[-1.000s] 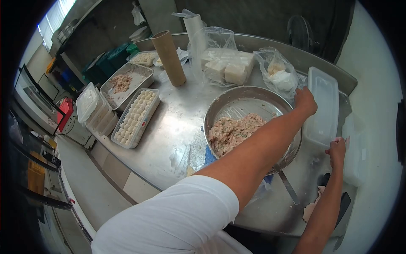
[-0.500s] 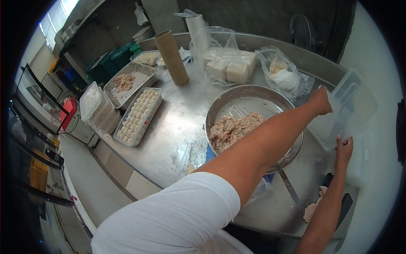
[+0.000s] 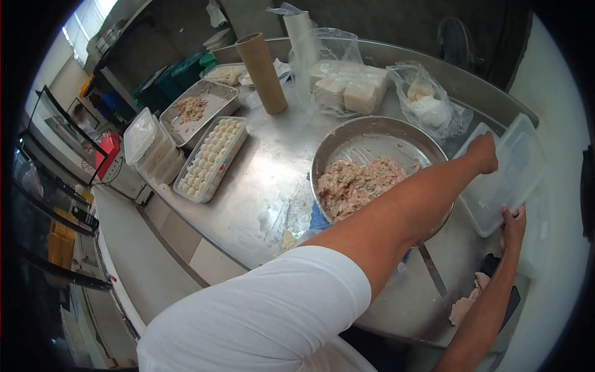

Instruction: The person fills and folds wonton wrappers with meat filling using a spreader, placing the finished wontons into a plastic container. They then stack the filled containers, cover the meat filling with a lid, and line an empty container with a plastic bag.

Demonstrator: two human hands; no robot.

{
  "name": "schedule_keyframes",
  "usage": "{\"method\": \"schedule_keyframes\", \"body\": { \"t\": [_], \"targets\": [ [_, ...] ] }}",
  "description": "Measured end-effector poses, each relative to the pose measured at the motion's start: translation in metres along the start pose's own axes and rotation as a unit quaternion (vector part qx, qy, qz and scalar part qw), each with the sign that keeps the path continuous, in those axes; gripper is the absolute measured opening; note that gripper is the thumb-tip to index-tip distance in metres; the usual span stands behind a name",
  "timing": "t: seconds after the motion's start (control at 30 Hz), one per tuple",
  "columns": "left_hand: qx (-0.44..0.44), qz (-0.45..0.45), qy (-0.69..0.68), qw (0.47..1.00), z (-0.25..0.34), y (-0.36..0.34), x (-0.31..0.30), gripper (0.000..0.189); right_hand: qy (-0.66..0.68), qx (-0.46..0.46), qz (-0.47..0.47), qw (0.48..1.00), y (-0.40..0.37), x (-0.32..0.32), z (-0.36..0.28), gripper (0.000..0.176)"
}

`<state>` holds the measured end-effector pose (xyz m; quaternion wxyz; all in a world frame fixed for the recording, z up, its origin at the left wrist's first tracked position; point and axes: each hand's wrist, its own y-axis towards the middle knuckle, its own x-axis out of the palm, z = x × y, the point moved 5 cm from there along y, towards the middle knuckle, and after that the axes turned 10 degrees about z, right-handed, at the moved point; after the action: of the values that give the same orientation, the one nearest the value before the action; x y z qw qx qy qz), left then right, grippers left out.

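Observation:
At the right end of the steel table, a clear plastic container (image 3: 480,199) is tilted beside a large round metal pan. My left hand (image 3: 483,154) reaches across the pan, its fingers closed on the container's far edge. Closed on the near end of the same container is my right hand (image 3: 513,228). More clear plastic containers (image 3: 524,164) stand behind it, against the wall. Minced meat filling (image 3: 362,186) with green bits lies in the pan (image 3: 353,128), partly hidden by my left forearm. A flat metal spatula (image 3: 432,270) sticks out from under the pan's near side.
A container of round dumplings (image 3: 211,160), stacked lidded containers (image 3: 145,139) and a metal tray (image 3: 217,99) are on the left. Behind stand a cardboard tube (image 3: 263,74), bagged white blocks (image 3: 350,90) and another plastic bag (image 3: 431,105). Dough scraps (image 3: 468,301) lie near my right forearm.
The container between my hands has shifted and now shows apart from the ones behind it. My right hand has moved slightly right. The whole view has shifted a little.

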<state>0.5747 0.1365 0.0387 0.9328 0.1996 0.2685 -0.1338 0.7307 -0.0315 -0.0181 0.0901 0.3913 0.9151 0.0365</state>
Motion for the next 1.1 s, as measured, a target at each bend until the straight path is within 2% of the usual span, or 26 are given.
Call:
{"method": "schedule_keyframes", "body": {
  "t": [0.1,0.17,0.23,0.3,0.33,0.4,0.43,0.47,0.53,0.67,0.77,0.83,0.87,0.93,0.97,1.0,1.03,1.1],
  "targets": [
    [0.022,0.019,0.046,0.998,-0.006,0.002,0.002,0.080,0.034,-0.018,-0.030,0.999,-0.001,0.000,-0.004,0.035],
    [0.052,0.030,0.033,0.998,-0.009,-0.001,0.002,0.084,-0.022,-0.049,-0.032,0.998,0.011,-0.012,0.002,0.030],
    [-0.018,-0.022,-0.066,0.997,0.003,-0.016,-0.024,0.077,-0.086,-0.049,-0.012,0.995,0.016,-0.023,-0.003,0.026],
    [-0.118,-0.106,-0.283,0.946,0.001,-0.011,-0.023,0.053,-0.064,-0.033,0.004,0.997,0.017,-0.033,-0.011,0.024],
    [-0.114,-0.114,-0.285,0.945,0.004,-0.010,-0.027,0.053,-0.031,-0.022,0.000,0.999,0.017,-0.032,-0.013,0.024],
    [-0.121,-0.162,-0.429,0.880,0.012,-0.008,-0.027,0.032,0.013,0.005,0.009,1.000,0.016,-0.031,-0.010,0.022],
    [-0.097,-0.177,-0.390,0.898,0.016,-0.006,-0.027,0.027,0.060,0.030,0.011,0.998,0.017,-0.029,-0.007,0.020],
    [-0.093,-0.182,-0.391,0.898,0.021,-0.006,-0.030,0.027,0.061,0.027,0.017,0.998,0.021,-0.029,-0.002,0.020],
    [-0.083,-0.227,-0.402,0.883,0.028,-0.011,-0.038,0.030,0.142,0.029,0.002,0.989,0.025,-0.025,0.012,0.017],
    [-0.075,-0.238,-0.377,0.892,0.031,-0.016,-0.043,0.035,0.181,0.061,-0.043,0.981,0.029,-0.019,0.032,0.014],
    [-0.053,-0.187,-0.387,0.902,0.037,-0.010,-0.050,0.035,0.204,0.041,-0.029,0.978,0.024,-0.013,0.025,0.014],
    [0.001,-0.123,-0.383,0.915,0.042,0.003,-0.061,0.046,0.173,-0.064,0.032,0.982,0.020,-0.018,0.010,0.018],
    [0.001,-0.122,-0.383,0.916,0.047,0.004,-0.065,0.046,0.173,-0.064,0.031,0.982,0.017,-0.018,0.003,0.018],
    [0.060,-0.030,-0.373,0.925,0.060,0.008,-0.086,0.046,0.093,-0.101,0.056,0.989,0.012,-0.020,-0.015,0.027],
    [0.062,-0.029,-0.374,0.925,0.061,0.011,-0.091,0.046,0.092,-0.102,0.056,0.989,0.011,-0.019,-0.017,0.027],
    [0.126,0.035,-0.244,0.961,0.064,0.014,-0.100,0.044,0.029,-0.132,0.082,0.987,0.011,-0.020,-0.019,0.031],
    [0.186,0.099,-0.107,0.972,0.069,0.014,-0.107,0.043,-0.035,-0.161,0.108,0.980,0.010,-0.021,-0.021,0.034],
    [0.192,0.124,-0.083,0.970,0.074,0.007,-0.113,0.043,-0.080,-0.184,0.123,0.972,-0.002,-0.017,-0.032,0.034]
  ]
}}
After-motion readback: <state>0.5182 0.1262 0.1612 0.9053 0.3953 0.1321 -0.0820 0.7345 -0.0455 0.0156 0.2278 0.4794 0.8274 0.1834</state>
